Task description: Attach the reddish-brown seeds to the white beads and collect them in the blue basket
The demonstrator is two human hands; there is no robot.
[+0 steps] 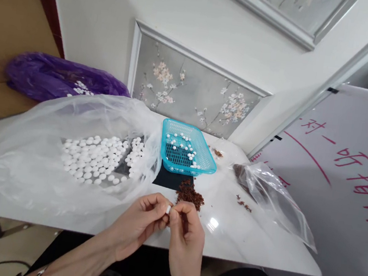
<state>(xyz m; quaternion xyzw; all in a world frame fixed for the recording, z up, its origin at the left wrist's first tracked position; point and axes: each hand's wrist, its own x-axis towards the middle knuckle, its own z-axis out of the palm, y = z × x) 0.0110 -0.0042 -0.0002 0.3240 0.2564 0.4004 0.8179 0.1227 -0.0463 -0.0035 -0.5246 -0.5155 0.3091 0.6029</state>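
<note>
My left hand [146, 221] is closed, with a small white ball [168, 209] pinched at its fingertips. Against the ball's right side, my right hand [188, 236] has its thumb and forefinger pressed together; whatever they grip is hidden. Just beyond my fingers lies a heap of small reddish-brown spiky pieces [189, 195] on the white table. Left of my hands, a large clear plastic bag [23, 175] lies spread wide, with many white balls [95, 158] inside. A blue plastic basket [206, 161] behind the heap has several white balls scattered in it.
A purple bag [39, 76] with more white balls sits at the back left, beside cardboard [12, 20]. On the right, a clear bag [271, 195] with brown contents lies by a whiteboard [340, 213]. A framed flower picture [190, 87] leans behind the marble-patterned table [257, 252].
</note>
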